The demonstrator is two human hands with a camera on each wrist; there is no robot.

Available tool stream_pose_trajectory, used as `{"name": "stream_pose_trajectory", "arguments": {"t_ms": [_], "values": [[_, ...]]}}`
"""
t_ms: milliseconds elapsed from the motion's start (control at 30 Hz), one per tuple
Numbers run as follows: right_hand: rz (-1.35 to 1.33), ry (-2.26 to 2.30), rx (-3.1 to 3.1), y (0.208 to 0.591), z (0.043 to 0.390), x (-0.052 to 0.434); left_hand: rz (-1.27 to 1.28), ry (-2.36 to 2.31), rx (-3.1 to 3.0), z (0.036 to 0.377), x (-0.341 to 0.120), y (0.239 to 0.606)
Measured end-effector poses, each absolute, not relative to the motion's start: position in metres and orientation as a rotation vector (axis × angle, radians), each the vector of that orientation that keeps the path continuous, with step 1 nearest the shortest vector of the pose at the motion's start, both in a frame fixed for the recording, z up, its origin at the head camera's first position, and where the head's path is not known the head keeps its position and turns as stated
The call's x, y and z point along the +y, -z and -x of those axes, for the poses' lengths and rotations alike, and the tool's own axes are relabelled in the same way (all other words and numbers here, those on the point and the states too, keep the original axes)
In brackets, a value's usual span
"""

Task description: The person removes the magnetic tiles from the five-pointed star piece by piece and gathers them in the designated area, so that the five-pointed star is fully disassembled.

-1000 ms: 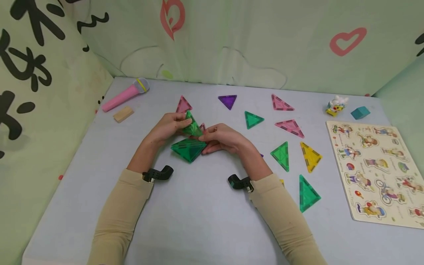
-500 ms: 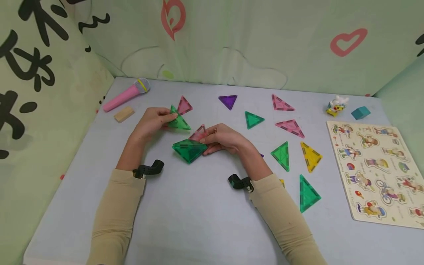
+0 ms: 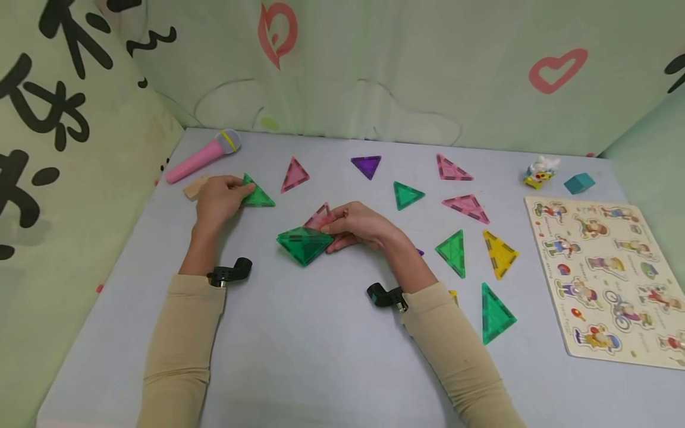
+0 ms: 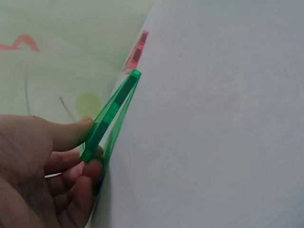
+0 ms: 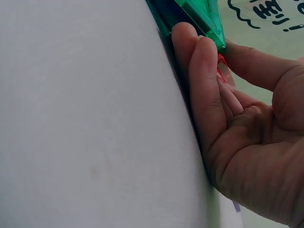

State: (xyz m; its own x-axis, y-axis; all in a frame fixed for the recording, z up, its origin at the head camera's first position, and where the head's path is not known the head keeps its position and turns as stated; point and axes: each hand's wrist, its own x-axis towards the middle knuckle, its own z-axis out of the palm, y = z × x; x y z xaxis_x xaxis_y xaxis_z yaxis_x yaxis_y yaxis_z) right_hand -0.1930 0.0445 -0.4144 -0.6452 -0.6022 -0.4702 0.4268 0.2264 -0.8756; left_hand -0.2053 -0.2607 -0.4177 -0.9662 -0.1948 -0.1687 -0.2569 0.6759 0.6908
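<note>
In the head view my left hand (image 3: 218,199) pinches a translucent green triangular magnetic tile (image 3: 259,195) at one corner, low over the left part of the table. The left wrist view shows the green tile (image 4: 110,115) edge-on, with the thumb on top and fingertips beneath. Near the table's middle, my right hand (image 3: 360,226) holds a dark green pointed shape of joined tiles (image 3: 304,245) by its right corner. A pink triangular tile (image 3: 318,217) stands up behind that shape, beside the right thumb. Up close, right fingertips press against the green shape (image 5: 202,21).
Loose pink (image 3: 295,175), purple (image 3: 366,166), green (image 3: 498,314) and yellow (image 3: 500,254) tiles lie behind and to the right. A pink microphone (image 3: 198,161) and a partly hidden wooden block (image 3: 194,189) are at left. A picture puzzle board (image 3: 605,267), toy figure (image 3: 541,171) and teal block (image 3: 580,183) sit right.
My left hand has drawn the green tile away from the joined shape, leftward and down towards the table, beside the wooden block. The right hand keeps its hold in place.
</note>
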Motion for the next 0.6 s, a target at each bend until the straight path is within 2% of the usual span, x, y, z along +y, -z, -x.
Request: {"name": "stream_pose_trajectory", "arguments": {"t_ms": [600], "values": [[0.191,1.561,1.662,0.4163,0.1938,0.0455,0.303,-0.991,2.962,0.2006,-0.2506,0.4149]]}}
